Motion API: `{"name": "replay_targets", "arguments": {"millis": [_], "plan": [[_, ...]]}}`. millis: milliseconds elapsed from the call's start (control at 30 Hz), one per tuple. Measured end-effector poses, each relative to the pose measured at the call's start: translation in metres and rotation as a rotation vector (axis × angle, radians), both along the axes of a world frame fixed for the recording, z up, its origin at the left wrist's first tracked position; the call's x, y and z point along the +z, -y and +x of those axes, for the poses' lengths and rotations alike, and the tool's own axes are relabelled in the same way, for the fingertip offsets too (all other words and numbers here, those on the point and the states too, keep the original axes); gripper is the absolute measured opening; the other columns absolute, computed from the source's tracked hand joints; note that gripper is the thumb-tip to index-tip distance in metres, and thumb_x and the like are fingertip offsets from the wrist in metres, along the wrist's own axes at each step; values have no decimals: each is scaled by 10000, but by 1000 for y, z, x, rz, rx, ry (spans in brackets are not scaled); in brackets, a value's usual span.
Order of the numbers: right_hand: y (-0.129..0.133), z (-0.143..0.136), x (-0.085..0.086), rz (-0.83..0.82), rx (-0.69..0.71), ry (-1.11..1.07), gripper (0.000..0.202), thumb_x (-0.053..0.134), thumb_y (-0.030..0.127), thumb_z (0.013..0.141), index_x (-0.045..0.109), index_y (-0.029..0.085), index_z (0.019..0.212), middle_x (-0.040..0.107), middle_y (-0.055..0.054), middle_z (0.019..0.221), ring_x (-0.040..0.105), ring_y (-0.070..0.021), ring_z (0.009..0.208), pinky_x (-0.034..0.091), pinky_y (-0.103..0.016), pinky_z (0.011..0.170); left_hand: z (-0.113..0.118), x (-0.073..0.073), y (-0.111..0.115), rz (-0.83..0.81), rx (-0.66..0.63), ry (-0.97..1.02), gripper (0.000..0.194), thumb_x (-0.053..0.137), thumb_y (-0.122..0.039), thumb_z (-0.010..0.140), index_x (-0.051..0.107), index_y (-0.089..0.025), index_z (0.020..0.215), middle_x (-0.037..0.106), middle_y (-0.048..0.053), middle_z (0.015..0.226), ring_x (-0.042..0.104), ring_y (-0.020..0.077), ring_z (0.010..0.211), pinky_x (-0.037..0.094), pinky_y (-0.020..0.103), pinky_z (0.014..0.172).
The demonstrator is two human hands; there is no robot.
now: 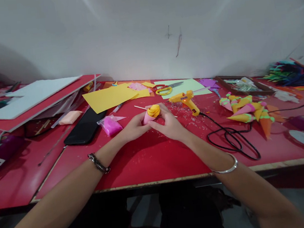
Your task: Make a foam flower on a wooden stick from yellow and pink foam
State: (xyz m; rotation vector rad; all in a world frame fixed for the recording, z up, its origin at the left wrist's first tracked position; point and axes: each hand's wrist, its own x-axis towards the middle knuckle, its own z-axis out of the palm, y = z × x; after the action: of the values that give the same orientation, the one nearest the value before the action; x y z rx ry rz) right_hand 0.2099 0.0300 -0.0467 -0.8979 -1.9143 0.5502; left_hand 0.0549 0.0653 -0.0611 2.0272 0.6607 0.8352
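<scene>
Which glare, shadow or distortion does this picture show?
In the head view: faint pale streaks high on the wall, with soft shadow at its left; forearms look stretched toward the lower corners, likely by the lens; upper-right corner darkened; far-left patch pixelated.

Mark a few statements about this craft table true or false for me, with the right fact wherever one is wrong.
1. The left hand and the right hand are both on the pink-and-yellow piece. True.
2. The hot glue gun is blue. False: it is yellow.
3. The decorated cones lie to the right of the hot glue gun. True.
4. The silver bangle is on the left arm. False: it is on the right arm.
5. The black phone lies to the left of the bright pink packet. True.
</scene>
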Motion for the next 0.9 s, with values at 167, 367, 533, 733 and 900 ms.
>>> {"name": "replay_targets", "arguments": {"millis": [167, 367, 533, 733, 900], "plan": [[2, 2, 3, 73, -1, 49, 224, 541, 302, 762, 517, 194, 957, 438, -50, 964, 470, -158, 921, 427, -306, 809, -2, -6, -2, 171, -14, -68, 226, 449, -305, 795, 522, -130, 919, 570, 53, 894, 520, 143, 809, 447, 278, 737], [5, 2, 8, 141, 24, 59, 283, 597, 350, 724, 513, 222, 962, 464, -39, 929, 473, -169, 876, 428, -316, 767, -2, 0, -4, 400, 15, -75, 242, 500, -285, 760, 505, -153, 962, 556, 99, 1015, 507, 187, 910, 421, 324, 809], [6, 2, 9, 141, 25, 45, 363, 609, 363, 711, 487, 223, 1023, 477, -49, 954, 472, -179, 904, 421, -324, 780, -1, 3, -3, 400, -25, -78, 137, 484, -254, 779, 521, -148, 857, 593, 86, 913, 554, 165, 820, 450, 285, 728], [5, 2, 9, 149, 8, 136, 234, 567, 338, 746, 542, 220, 946, 461, -47, 932, 460, -188, 917, 402, -346, 821, 1, 3, 0, 364, 36, -61, 164, 506, -181, 729, 531, -144, 886, 595, 63, 901, 560, 153, 811, 464, 277, 708], [3, 2, 8, 111, -42, 64, 141, 519, 300, 775, 544, 195, 866, 474, -45, 904, 478, -165, 875, 416, -322, 798, 0, 5, -1, 307, 37, -103, 120, 506, -229, 755, 554, -124, 788, 607, 31, 761, 555, 115, 683, 455, 226, 623]]}}
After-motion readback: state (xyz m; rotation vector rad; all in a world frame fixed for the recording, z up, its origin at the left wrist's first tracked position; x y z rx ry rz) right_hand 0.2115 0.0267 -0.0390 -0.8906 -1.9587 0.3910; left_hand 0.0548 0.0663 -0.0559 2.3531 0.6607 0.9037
